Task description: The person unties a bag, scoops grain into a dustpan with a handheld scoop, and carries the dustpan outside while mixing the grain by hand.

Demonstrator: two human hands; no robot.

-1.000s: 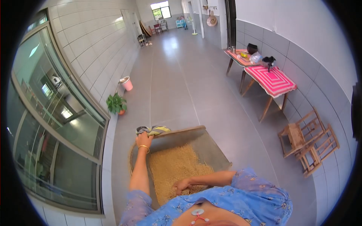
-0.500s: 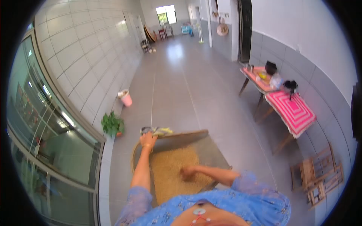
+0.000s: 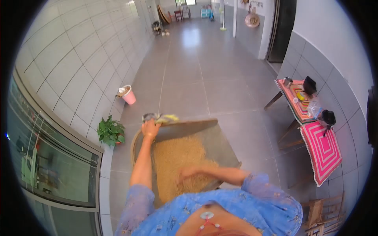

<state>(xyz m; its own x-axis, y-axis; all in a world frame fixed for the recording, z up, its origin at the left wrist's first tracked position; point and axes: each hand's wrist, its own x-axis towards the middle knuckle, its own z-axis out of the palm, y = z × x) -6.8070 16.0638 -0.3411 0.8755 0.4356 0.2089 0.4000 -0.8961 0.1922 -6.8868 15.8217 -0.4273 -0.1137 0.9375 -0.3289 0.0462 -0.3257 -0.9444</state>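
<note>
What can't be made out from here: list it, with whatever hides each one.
Right hand, head view: blurred, so its exact shape is unclear.
Near edge of the tray, head view: hidden behind the blue top.
Wooden chairs, head view: lower parts cut off by the bottom edge and dark border.
Far window, head view: cut off by the top edge.

The person wears a bright blue top (image 3: 244, 206) scattered with small flowers, its sleeves (image 3: 136, 202) sheerer and slightly purplish. A pale disc pendant (image 3: 206, 215) hangs on a red cord with whitish beads (image 3: 217, 225). A thin yellowish bangle (image 3: 150, 137) rings the left hand's (image 3: 150, 128) wrist.
</note>
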